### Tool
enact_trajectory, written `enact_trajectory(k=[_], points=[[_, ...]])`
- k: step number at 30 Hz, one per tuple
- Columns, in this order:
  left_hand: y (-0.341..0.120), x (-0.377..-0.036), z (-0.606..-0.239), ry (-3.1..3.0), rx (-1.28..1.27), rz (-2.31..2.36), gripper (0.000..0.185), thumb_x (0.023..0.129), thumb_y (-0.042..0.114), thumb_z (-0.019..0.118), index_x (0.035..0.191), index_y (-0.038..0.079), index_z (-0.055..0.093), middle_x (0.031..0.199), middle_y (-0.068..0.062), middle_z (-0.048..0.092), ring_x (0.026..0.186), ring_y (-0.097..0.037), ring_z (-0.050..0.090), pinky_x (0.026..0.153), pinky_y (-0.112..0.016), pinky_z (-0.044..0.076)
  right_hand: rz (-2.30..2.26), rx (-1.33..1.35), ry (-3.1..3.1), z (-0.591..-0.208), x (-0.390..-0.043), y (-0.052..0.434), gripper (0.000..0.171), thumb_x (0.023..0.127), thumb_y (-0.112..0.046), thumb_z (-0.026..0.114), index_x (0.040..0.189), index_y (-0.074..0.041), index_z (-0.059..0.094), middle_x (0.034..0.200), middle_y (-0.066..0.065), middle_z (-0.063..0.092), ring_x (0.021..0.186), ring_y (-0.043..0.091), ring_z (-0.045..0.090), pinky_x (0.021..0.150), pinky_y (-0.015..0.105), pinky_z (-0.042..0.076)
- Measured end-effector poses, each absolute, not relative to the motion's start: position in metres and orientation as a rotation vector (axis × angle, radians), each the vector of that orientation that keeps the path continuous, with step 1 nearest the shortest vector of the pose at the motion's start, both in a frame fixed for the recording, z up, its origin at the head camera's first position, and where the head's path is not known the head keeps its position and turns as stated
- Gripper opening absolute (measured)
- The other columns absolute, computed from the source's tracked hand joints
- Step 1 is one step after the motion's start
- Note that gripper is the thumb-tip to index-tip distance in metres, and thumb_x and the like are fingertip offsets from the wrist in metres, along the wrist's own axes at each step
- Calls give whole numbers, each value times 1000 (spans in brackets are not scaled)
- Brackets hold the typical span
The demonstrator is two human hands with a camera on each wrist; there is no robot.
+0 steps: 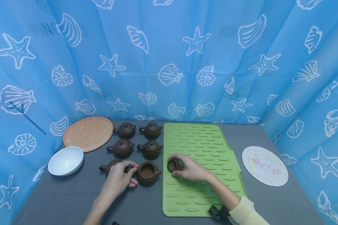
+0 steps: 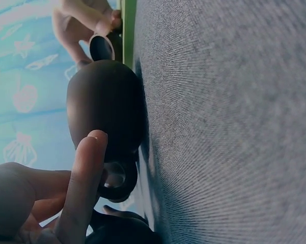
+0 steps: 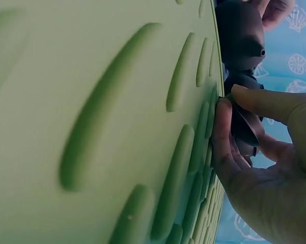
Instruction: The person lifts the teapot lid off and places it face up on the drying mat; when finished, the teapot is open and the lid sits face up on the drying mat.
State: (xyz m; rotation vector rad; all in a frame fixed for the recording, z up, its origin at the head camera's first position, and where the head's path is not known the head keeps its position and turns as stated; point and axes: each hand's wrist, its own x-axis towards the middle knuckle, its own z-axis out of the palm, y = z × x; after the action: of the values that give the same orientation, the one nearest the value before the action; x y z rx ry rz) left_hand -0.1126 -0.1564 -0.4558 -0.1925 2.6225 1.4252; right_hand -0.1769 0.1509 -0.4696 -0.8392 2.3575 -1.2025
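Note:
The lidless brown teapot (image 1: 148, 173) stands upright on the grey cloth, its round mouth facing up and its spout to the right. At its handle side, my left hand (image 1: 119, 176) pinches the handle (image 2: 123, 180) between thumb and fingers, one finger (image 2: 86, 168) lying along the teapot's side. My right hand (image 1: 192, 168) holds a small dark teapot lid (image 1: 173, 165) by its edge, hollow underside showing, low over the left part of the green mat (image 1: 197, 193). Partly behind my left hand is another brown teapot (image 1: 111, 164).
Several lidded teapots (image 1: 151, 149) stand in rows behind. A white bowl (image 1: 66, 161) and an orange round mat (image 1: 88, 132) lie at left. On the right is a white round mat with a drawing (image 1: 265, 166). A blue shell-print curtain (image 1: 169, 62) hangs behind the table.

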Motion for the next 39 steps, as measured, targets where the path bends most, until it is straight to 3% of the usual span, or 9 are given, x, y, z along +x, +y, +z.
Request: enact_trajectory(k=[5,7,15,21,27,39], points=[[-157,-113,-456,2610,-183,1430,19,103,2,70,120,7,78,112,-12,81,66,-13,78,56,-23,64,-1123,-860,2449,-469,-177,149,59,93,-11,83,147,-5,59,147,16,64,126,30,65,96,27,59],[-157,-114,-455,2606,-180,1429,19,103,2,70,120,8,78,112,-12,81,65,-13,78,56,-24,64,-1105,-868,2463,-468,-177,148,60,92,-12,84,147,-6,59,147,16,64,126,29,65,98,28,58],[-160,-118,-446,2580,-153,1460,21,104,3,70,123,8,77,116,-11,79,67,-14,78,58,-25,65,-1157,-780,2380,-458,-183,153,64,96,-16,82,152,-3,53,135,24,61,90,16,73,76,25,63],[-170,-125,-434,2606,-19,1512,22,105,4,68,127,3,74,118,-18,78,70,-14,79,61,-23,66,-1143,-709,2374,-445,-192,161,60,100,-22,80,151,-2,55,129,25,63,89,18,76,71,28,63],[-178,-140,-426,2662,128,1514,22,107,8,67,128,4,73,114,-21,78,75,-12,80,67,-21,66,-1098,-716,2453,-427,-203,159,59,100,-27,80,148,-2,58,131,29,63,96,23,77,75,30,64],[-168,-189,-409,2742,248,1294,17,107,11,68,121,5,75,99,-18,79,77,-16,74,67,-29,56,-1295,-731,2504,-412,-226,106,36,100,-19,79,132,-5,70,127,25,72,98,27,77,75,28,64]])
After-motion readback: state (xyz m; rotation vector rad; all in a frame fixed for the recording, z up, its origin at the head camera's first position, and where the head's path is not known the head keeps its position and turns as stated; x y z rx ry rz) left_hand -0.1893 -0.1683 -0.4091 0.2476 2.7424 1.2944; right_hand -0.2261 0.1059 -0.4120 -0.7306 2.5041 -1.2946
